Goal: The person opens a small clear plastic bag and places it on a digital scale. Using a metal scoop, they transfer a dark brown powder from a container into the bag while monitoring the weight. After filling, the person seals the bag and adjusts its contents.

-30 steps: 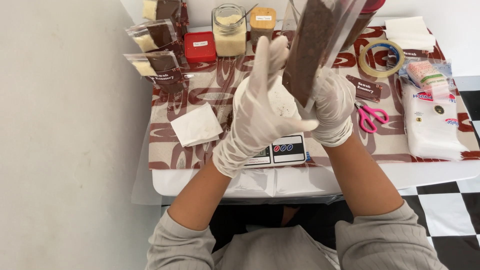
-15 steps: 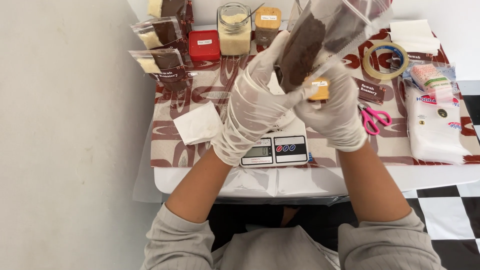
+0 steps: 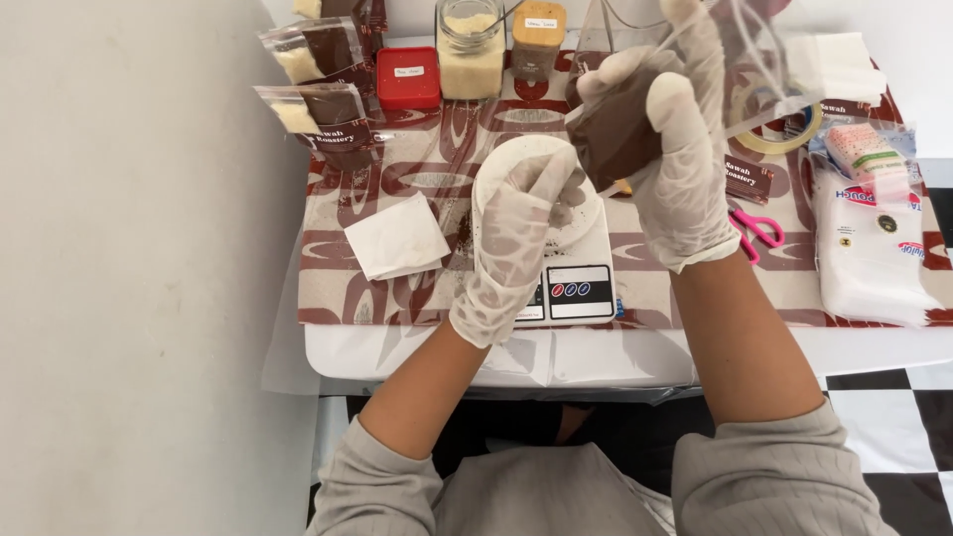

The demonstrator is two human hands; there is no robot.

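Two gloved hands work over the table (image 3: pixel 417 347) with its patterned cloth (image 3: pixel 397 184), and three filled bags (image 3: pixel 318 109) already lie at the upper left, so some packing looks done and one bag is still in hand. High in the upper middle, the right hand (image 3: pixel 685 169) squeezes the clear bag of brown powder (image 3: pixel 620 134), fingers wrapped tight around it. Lower down, the left hand (image 3: pixel 516 233) curls loosely, holding nothing I can see, over the white dish (image 3: pixel 511 159) on the small scale (image 3: pixel 581 288)

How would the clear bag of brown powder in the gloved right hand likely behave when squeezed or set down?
The clear bag looks floppy: it bulges around the right hand. Its powder probably shifts when squeezed. Set down unsupported, it would likely slump or tip.
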